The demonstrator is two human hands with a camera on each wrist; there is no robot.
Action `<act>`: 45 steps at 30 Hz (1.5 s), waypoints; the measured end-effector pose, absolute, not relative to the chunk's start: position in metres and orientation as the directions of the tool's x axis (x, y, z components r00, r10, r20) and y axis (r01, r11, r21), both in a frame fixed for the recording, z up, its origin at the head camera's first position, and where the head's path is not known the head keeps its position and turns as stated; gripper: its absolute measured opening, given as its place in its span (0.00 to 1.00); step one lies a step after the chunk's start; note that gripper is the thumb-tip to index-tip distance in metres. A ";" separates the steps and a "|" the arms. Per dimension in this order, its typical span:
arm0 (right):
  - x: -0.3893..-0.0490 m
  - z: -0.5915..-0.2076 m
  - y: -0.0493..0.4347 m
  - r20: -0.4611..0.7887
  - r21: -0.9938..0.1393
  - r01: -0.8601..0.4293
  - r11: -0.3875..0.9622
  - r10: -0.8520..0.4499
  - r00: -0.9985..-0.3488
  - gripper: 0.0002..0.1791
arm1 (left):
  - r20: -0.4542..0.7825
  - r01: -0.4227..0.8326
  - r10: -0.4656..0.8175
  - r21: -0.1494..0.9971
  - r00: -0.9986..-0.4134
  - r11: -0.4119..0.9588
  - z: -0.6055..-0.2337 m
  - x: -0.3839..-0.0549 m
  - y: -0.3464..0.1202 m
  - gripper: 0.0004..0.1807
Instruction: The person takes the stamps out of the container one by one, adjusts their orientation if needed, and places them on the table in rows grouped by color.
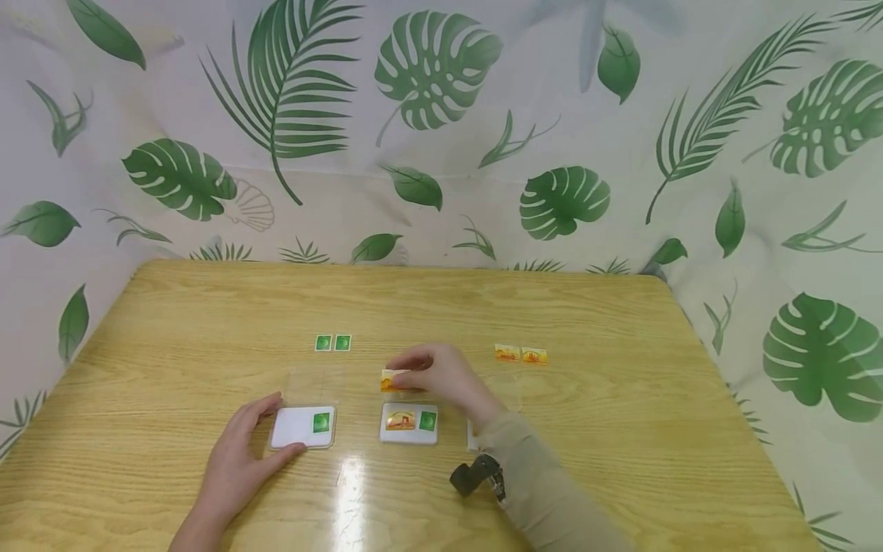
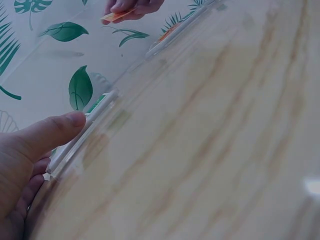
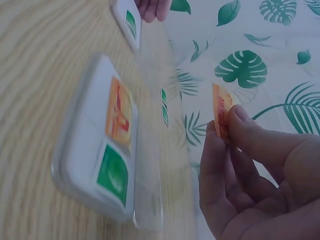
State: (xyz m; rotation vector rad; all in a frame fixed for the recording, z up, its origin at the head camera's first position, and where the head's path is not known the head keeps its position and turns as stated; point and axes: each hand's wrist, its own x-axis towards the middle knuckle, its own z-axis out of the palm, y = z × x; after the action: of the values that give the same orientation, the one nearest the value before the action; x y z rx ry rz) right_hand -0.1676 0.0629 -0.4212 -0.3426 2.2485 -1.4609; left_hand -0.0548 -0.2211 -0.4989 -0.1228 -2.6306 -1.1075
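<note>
My left hand [image 1: 237,460] holds a flat white case [image 1: 293,428] at the left, thumb along its near edge and fingers at the far left corner. A green stamp [image 1: 321,422] lies on the right half of that case. Over the table, my right hand [image 1: 441,377] pinches an orange stamp [image 3: 222,111] between thumb and fingertips, just beyond the middle white case [image 1: 408,438]. That case bears an orange stamp with an arch picture [image 1: 400,421] and a green stamp beside it [image 1: 428,422]. Clear lids stand open behind the cases.
A third white case [image 1: 472,437] is mostly hidden under my right forearm. Farther back on the wooden table [image 1: 621,491] lie two green stamps [image 1: 333,343] at the left and two orange stamps [image 1: 520,353] at the right. A leaf-patterned cloth [image 1: 455,207] rises behind the table.
</note>
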 end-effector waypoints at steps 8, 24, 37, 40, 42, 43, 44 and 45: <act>-0.173 -0.420 0.086 -0.229 -0.888 0.012 0.459 -0.421 -0.877 0.10 | 0.294 0.188 -0.030 0.683 -0.955 0.706 -0.499 -0.055 -0.221 0.41; -0.186 -0.417 0.119 -0.211 -0.829 -0.029 0.559 -0.361 -0.909 0.08 | 0.314 0.199 -0.035 0.679 -0.949 0.707 -0.501 -0.055 -0.221 0.41; -0.207 -0.422 0.142 -0.169 -0.734 -0.057 0.676 -0.263 -0.950 0.06 | 0.260 0.160 -0.038 0.694 -0.965 0.702 -0.501 -0.055 -0.220 0.41; -0.213 -0.425 0.147 -0.156 -0.725 -0.072 0.685 -0.265 -0.952 0.06 | 0.263 0.160 -0.039 0.690 -0.964 0.706 -0.501 -0.055 -0.220 0.41; -0.216 -0.428 0.151 -0.150 -0.726 -0.070 0.684 -0.257 -0.955 0.06 | 0.265 0.160 -0.039 0.687 -0.963 0.709 -0.501 -0.055 -0.220 0.41; -0.217 -0.429 0.152 -0.149 -0.726 -0.070 0.684 -0.256 -0.955 0.07 | 0.266 0.160 -0.039 0.686 -0.963 0.710 -0.501 -0.055 -0.221 0.41; -0.218 -0.430 0.154 -0.148 -0.725 -0.069 0.685 -0.253 -0.956 0.07 | 0.266 0.160 -0.040 0.686 -0.963 0.710 -0.501 -0.055 -0.221 0.41; -0.220 -0.431 0.155 -0.148 -0.726 -0.064 0.684 -0.248 -0.957 0.07 | 0.265 0.160 -0.040 0.685 -0.963 0.710 -0.501 -0.055 -0.221 0.41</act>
State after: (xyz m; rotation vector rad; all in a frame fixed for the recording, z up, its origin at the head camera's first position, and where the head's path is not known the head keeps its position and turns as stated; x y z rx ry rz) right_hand -0.2195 0.1548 -0.4307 -0.2509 2.6621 -1.1350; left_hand -0.0548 -0.2206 -0.5012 -0.0950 -2.6575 -1.1006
